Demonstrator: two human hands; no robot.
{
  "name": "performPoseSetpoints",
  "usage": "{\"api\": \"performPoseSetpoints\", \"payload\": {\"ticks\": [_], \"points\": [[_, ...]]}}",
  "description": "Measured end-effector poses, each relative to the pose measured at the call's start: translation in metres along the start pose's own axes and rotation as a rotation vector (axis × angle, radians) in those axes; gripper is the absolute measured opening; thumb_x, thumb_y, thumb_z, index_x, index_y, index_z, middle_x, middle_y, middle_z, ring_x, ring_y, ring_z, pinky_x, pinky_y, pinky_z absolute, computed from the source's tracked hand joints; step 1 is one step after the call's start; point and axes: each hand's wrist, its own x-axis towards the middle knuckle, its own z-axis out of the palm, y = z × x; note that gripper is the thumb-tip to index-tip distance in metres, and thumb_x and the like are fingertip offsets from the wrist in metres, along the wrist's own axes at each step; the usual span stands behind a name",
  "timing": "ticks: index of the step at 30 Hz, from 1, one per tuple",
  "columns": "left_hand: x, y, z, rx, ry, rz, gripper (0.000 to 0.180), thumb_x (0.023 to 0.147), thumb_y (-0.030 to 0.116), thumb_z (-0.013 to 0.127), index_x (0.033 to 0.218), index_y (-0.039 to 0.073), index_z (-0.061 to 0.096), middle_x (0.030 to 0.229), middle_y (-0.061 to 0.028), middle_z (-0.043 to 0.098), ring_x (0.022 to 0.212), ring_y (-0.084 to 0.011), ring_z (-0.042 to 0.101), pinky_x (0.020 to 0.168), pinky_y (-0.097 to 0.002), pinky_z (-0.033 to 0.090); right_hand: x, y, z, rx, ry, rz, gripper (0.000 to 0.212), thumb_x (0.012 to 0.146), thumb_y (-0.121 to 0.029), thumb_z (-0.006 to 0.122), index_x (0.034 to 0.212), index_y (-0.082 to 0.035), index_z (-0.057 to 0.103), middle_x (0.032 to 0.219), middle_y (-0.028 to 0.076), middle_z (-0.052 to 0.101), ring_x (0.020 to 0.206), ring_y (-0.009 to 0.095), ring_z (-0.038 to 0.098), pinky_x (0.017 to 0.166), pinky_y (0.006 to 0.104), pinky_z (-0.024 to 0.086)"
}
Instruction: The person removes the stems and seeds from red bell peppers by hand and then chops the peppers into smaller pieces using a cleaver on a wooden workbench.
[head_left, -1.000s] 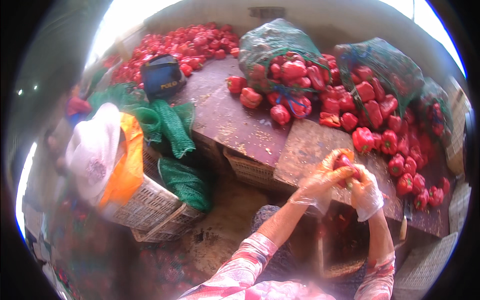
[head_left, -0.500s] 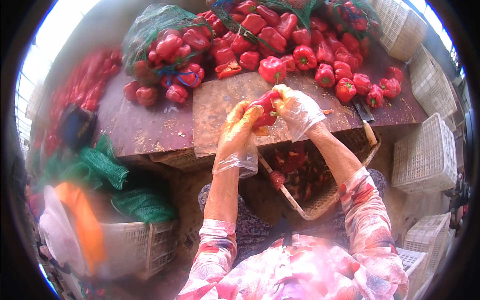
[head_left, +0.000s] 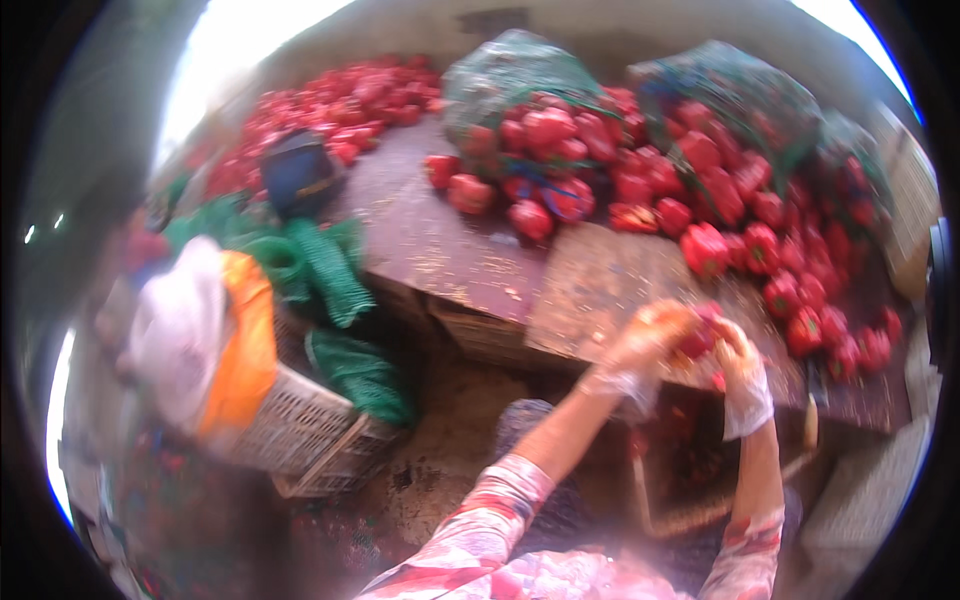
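Observation:
Both of my hands, in clear plastic gloves stained orange, are closed on a red bell pepper [head_left: 698,338] over the near edge of a wooden board [head_left: 590,280]. My left hand [head_left: 645,345] wraps its left side. My right hand [head_left: 742,365] has its fingers against the right side. Motion blur hides the pepper's finer shape. Below my hands hangs or stands a basket [head_left: 685,520] with a pale rim, holding reddish scraps. A knife with a wooden handle [head_left: 811,425] lies at the table's edge to the right of my right hand.
Red peppers [head_left: 720,195] heap across the table [head_left: 445,240], some in green net bags [head_left: 520,80]. Another pepper pile [head_left: 350,95] lies far left, near a dark blue object [head_left: 298,172]. At left, a white crate [head_left: 300,420] bears green netting [head_left: 360,375] and orange cloth [head_left: 240,335].
My view has swung left, so the table and hands appear farther right. Both hands stay on the pepper, which is now nearer the board's front edge.

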Motion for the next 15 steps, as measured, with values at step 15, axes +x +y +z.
{"api": "performPoseSetpoints", "payload": {"ticks": [15], "points": [[-0.046,0.034,-0.017,0.325,0.096,0.239,0.035,0.101,0.020,0.065,0.133,0.007,0.060,0.123,-0.0026,0.065,0.102,-0.0114,0.064,0.083,-0.0280,0.055,0.087,0.050,-0.003,0.022,0.084,0.130,0.023,0.100,-0.028,0.061,0.104,-0.008,0.070,0.079,0.000,0.066,0.054,0.008,0.057,0.047,0.0233,0.047]]}}
